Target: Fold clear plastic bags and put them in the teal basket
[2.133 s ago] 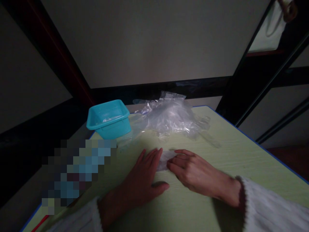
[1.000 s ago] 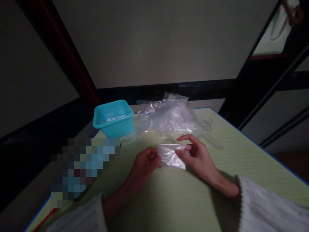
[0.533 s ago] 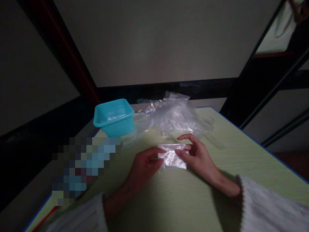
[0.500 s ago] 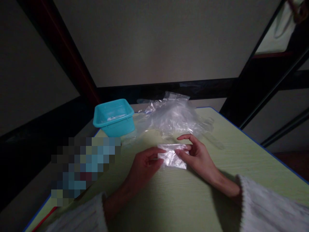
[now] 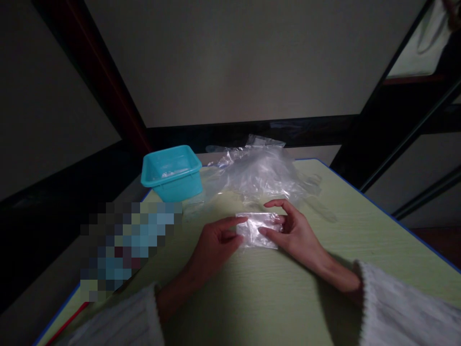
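A small folded piece of clear plastic film (image 5: 256,230) is held just above the pale green table (image 5: 273,298) between both hands. My left hand (image 5: 215,240) pinches its left edge with forefinger and thumb. My right hand (image 5: 292,229) grips its right edge, thumb below and fingers curled over the top. Both wrists wear white knitted sleeves.
A heap of crumpled clear plastic (image 5: 262,170) lies at the table's far edge. A turquoise plastic tub (image 5: 171,172) stands at the far left corner. A blurred patch covers the table's left edge. Dark bed-frame bars rise behind and to the right.
Earlier both hands pressed the plastic flat on the table. They then lifted it and now hold it by its two ends, slightly flatter than half a second ago.
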The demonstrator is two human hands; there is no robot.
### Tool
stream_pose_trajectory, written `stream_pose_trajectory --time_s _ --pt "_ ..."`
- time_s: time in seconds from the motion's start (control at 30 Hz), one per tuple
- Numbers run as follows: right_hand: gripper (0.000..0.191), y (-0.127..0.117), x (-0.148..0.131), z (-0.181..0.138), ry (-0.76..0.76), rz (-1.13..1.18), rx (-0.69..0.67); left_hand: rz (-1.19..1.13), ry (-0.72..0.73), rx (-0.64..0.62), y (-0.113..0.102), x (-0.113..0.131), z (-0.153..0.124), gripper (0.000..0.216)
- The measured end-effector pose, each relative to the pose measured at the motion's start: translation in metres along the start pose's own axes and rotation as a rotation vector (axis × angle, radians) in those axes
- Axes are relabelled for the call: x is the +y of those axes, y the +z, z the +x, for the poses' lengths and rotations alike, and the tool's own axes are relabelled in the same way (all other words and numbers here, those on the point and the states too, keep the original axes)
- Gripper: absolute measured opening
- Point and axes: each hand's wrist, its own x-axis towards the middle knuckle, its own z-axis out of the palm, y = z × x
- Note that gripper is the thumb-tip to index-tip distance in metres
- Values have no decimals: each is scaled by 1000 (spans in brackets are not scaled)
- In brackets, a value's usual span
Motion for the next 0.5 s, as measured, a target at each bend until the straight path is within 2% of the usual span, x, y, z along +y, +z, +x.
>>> stream_pose_trajectory --time_s 0.3,0.5 --pt "55 -2 -1 2 35 -17 44 92 -19 -1 -1 1 -1 55" --pt "56 -3 0 2 43 3 68 111 -3 20 -2 3 0 55"
